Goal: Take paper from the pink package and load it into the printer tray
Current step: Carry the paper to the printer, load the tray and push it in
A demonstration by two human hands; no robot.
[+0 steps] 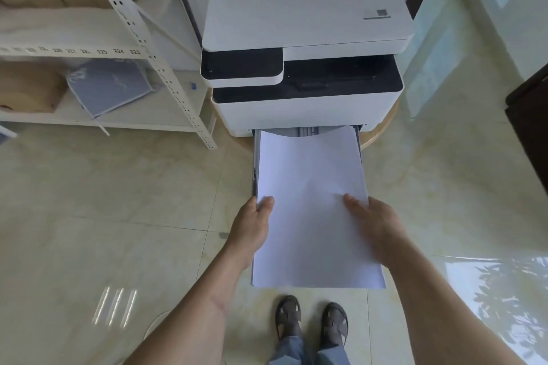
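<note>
A stack of white paper [311, 201] is held flat in front of the white printer [305, 38], its far end over the pulled-out tray [255, 163] at the printer's base. My left hand [252, 228] grips the stack's left edge, thumb on top. On the right edge my right hand [376, 228] holds it, with fingers spread across the top sheet. The tray is mostly hidden under the paper; only its left rail and back guide show. The pink package is not in view.
The printer stands on a low round wooden stand [382, 127]. A white metal shelf rack [166, 74] with cardboard boxes and a bluish packet stands at the left. Dark furniture [530, 127] is at the right edge. My sandalled feet [311, 320] stand on the glossy tiled floor.
</note>
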